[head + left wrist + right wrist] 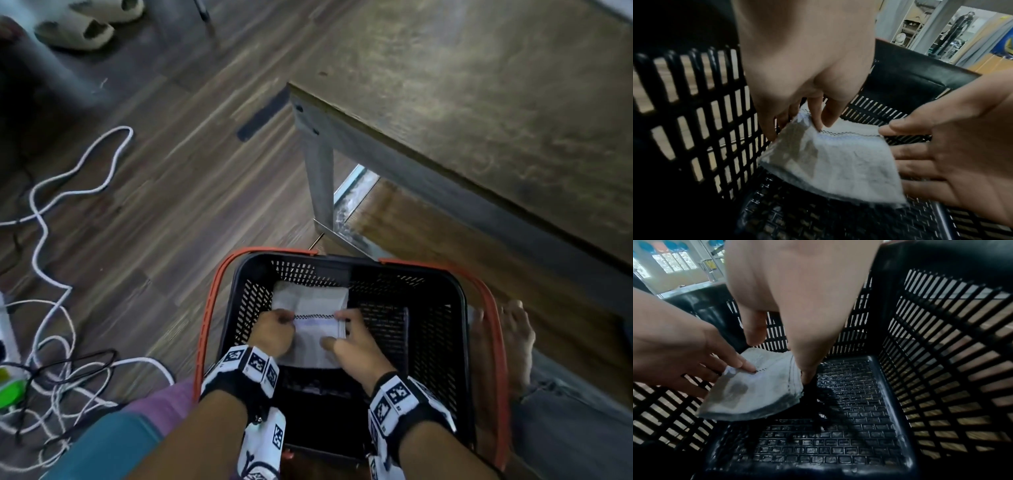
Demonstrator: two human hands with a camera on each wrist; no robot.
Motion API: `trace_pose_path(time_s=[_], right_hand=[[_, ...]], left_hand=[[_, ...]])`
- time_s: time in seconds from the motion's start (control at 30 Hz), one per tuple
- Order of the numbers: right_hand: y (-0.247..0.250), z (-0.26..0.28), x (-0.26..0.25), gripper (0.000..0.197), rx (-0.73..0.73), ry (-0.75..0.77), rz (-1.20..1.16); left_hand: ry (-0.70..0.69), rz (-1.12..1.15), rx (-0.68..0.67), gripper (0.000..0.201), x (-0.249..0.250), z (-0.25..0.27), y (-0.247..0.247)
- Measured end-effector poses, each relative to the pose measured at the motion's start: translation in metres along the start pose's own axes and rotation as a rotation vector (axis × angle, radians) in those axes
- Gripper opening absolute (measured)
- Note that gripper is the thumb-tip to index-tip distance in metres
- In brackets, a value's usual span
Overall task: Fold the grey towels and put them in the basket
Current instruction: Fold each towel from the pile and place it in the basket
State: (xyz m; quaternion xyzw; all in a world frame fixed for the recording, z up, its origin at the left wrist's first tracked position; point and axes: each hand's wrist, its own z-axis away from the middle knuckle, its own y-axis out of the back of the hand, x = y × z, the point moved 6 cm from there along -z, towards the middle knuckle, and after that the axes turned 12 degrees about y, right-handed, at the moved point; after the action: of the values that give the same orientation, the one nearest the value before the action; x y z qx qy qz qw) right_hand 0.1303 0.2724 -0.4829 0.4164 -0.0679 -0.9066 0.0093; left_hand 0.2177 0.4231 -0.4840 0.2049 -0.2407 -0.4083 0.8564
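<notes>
Towel (310,329) corners under hands, slippers (87,24) cropped

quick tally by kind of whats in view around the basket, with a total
Folded grey towels: 2, one being set down on top of the other
Black basket with orange handles: 1
Hands: 2, left hand and right hand, both on the top towel
Slippers: 2
Wooden table: 1
Total: 8
</notes>
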Motion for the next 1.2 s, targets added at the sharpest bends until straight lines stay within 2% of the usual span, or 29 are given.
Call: trace_pose_path(time_s=[0.17, 0.37, 0.53, 0.63, 0.73, 0.87, 1.07, 1.13, 1.2], right_hand=[[-0.003, -0.009, 0.015, 0.043, -0.007, -0.038, -0.063], [-0.004, -0.017, 0.027, 0.042, -0.018, -0.127, -0.108], [-0.004, -0.02, 0.028, 0.028, 0.055, -0.128, -0.178], [0.0, -0.019, 0.019, 0.026, 0.05, -0.105, -0.153], [0.008, -0.015, 0.006, 0.027, 0.038, -0.067, -0.11], [0.023, -0.003, -0.015, 0.014, 0.014, -0.027, -0.051], [0.039, 0.04, -0.074, 0.022, -0.066, 0.044, 0.041], [0.045, 0.06, -0.103, 0.024, -0.098, 0.085, 0.09], [0.056, 0.083, -0.138, 0.03, -0.117, 0.153, 0.148]], left_hand=[[-0.013, -0.186, -0.014, 0.043, 0.008, -0.002, -0.007], [-0.015, -0.28, 0.011, 0.035, 0.015, 0.001, -0.014], [0.012, -0.37, 0.096, 0.035, 0.019, 0.003, -0.008], [0.005, -0.391, 0.023, 0.039, 0.014, -0.002, -0.012], [0.019, -0.329, -0.018, 0.039, 0.011, -0.001, -0.007], [0.0, -0.242, -0.034, 0.037, 0.016, 0.016, 0.004], [-0.175, -0.135, -0.114, 0.025, 0.054, 0.08, 0.028], [-0.255, -0.13, -0.096, 0.022, 0.071, 0.109, 0.045], [-0.31, -0.129, -0.044, 0.03, 0.088, 0.143, 0.065]])
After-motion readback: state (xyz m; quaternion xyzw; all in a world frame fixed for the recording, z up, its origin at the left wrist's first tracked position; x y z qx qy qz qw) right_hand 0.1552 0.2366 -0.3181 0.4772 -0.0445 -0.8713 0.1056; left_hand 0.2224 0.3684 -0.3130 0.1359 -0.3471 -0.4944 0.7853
